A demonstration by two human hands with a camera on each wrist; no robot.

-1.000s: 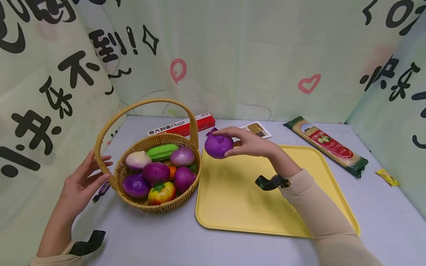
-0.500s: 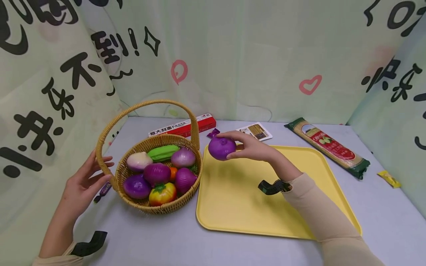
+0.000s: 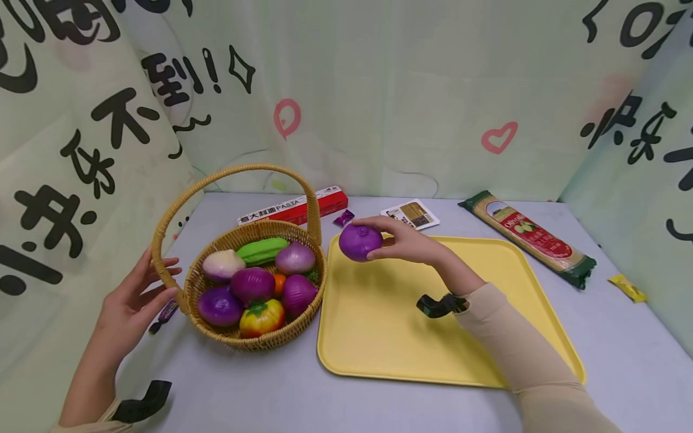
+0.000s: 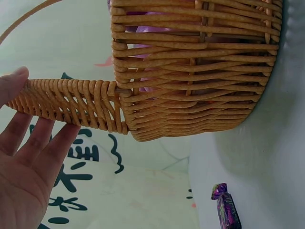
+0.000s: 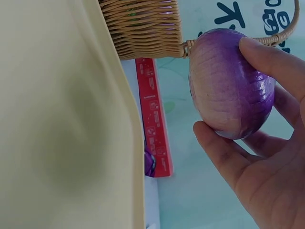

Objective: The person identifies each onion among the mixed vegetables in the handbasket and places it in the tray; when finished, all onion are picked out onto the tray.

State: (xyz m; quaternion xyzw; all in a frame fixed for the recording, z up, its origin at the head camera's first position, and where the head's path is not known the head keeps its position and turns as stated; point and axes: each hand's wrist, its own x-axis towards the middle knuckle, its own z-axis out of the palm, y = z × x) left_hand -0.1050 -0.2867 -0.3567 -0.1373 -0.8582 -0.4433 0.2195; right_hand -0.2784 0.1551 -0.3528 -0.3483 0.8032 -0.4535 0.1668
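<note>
My right hand (image 3: 403, 242) holds a purple onion (image 3: 360, 243) between thumb and fingers, above the far left part of a yellow tray (image 3: 411, 370). In the right wrist view the onion (image 5: 228, 86) looks glossy, with a paler side. My left hand (image 3: 126, 310) grips the lower left end of the handle of a wicker basket (image 3: 189, 300). Thumb and fingers lie on opposite sides of that handle (image 4: 71, 102) in the left wrist view. Inside the basket lie several purple onions (image 3: 253, 285), a white-and-purple vegetable (image 3: 223, 266), a green ridged vegetable (image 3: 263, 251) and a red-yellow tomato (image 3: 262, 319).
Behind the basket lies a red pasta box (image 3: 325, 203). Beyond the tray are a purple candy (image 3: 343, 218) and a white-and-brown packet (image 3: 412, 214). A pasta bag (image 3: 530, 237) and a yellow candy (image 3: 628, 288) lie right. Another candy (image 3: 168, 311) lies beside the basket.
My right hand has shifted slightly right and down with the onion, uncovering the purple candy behind it. My left hand keeps its grip on the handle, and the basket looks unmoved.
</note>
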